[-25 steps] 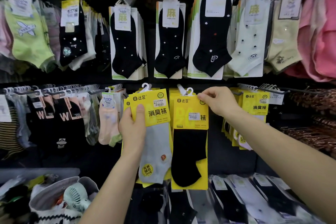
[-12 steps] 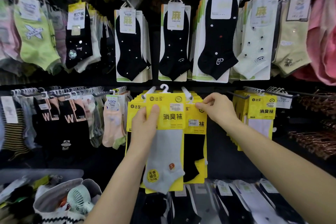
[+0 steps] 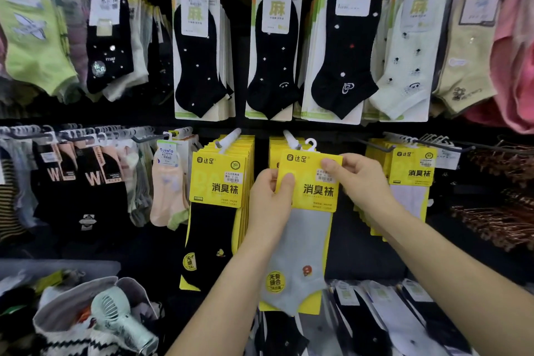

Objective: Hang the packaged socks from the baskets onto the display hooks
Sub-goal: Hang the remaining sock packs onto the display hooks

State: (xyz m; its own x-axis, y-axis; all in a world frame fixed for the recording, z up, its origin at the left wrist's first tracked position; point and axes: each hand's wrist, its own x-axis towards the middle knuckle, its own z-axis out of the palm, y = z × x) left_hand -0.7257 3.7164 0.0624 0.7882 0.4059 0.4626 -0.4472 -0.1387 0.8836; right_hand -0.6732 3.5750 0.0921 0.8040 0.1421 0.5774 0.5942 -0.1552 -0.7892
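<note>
The grey sock pack [image 3: 300, 240] was held by both hands. The left hand [image 3: 267, 205] pinched its yellow card from 9 o'clock, and the right hand [image 3: 361, 179] pinched the top corner from 2 o'clock. At 12 o'clock its white hanger [image 3: 310, 143] sat just beside the display hook [image 3: 289, 136].

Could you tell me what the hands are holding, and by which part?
Both hold one grey sock package: the left hand grips the left edge of its yellow header card, the right hand pinches the card's upper right corner.
</note>
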